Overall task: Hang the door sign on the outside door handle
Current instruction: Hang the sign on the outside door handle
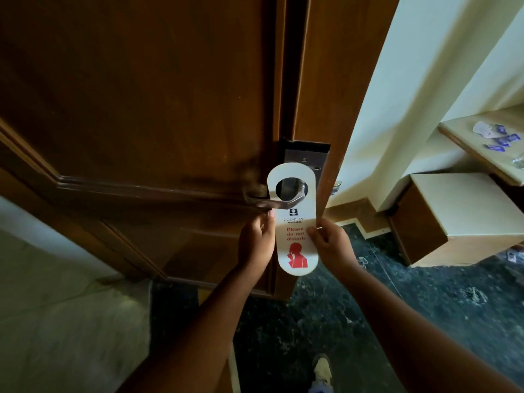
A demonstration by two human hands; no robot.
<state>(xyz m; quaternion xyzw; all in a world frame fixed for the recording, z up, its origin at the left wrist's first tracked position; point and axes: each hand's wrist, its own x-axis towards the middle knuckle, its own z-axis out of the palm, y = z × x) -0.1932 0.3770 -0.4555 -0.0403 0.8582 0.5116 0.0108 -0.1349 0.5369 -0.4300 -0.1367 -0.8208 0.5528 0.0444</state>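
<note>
The wooden door (136,109) stands at the left of the view, its metal lever handle (268,201) projecting leftward from the lock plate (307,158) at the door's edge.

The left hand (255,241) is closed on the left edge of the door sign (295,219), thumb and fingertips pinching the card just below the lever. The sign hangs upright in front of the lock plate. Through its round hole the base of the handle is visible, and the lever emerges to the left from behind the card's upper part. Whether the hole is fully seated over the lever cannot be told.

The card is white, printed "Please do not disturb" in red with a red figure below. Judged from its thin, flat profile, it is light and semi-stiff and will bend if squeezed hard. The narrow ring around the hole is the weakest part. The side edges at mid-height, where it is now held, are the sound places to grip.

The right hand (330,241) is likewise pinched shut on the card's right edge, level with the printed text.

Further right, a pale step (465,205) and a ledge (476,146) bearing small blue and white packets (499,137) lie well apart from the work.
</note>
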